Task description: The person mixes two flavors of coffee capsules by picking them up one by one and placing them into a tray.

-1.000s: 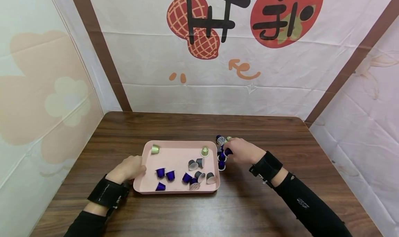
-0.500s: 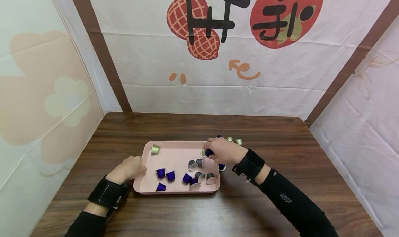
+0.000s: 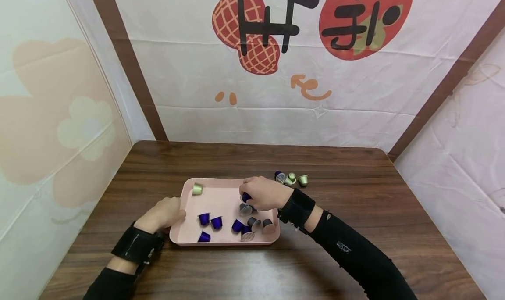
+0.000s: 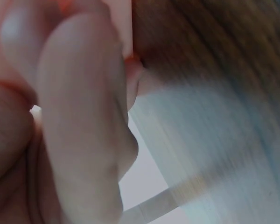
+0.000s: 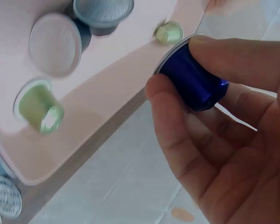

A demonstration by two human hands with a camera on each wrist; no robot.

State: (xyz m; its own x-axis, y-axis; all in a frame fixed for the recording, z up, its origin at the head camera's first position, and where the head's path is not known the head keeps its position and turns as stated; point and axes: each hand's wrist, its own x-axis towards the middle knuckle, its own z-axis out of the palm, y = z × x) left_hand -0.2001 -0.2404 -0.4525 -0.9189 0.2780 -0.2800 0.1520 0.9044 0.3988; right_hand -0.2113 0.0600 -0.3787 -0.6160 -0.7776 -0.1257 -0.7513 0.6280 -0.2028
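Head: the left hand [image 3: 162, 214] grips the left rim of a pale-pink rectangular tray [image 3: 221, 201]; the right hand [image 3: 266, 194] holds a glossy dark-blue cup-shaped capsule [image 3: 246, 197] over it. Left wrist: curled fingers [image 4: 81, 107] at the tray. Right wrist: thumb [image 5: 238, 60] and fingers [image 5: 170, 116] pinch the capsule near its rim.

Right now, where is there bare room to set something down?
On the brown wooden table, behind and before the pink rectangular tray; inside it, between the leftmost green capsule and right hand. Crowded: the tray's near right, with grey capsules and blue capsules, and beyond its far-right corner.
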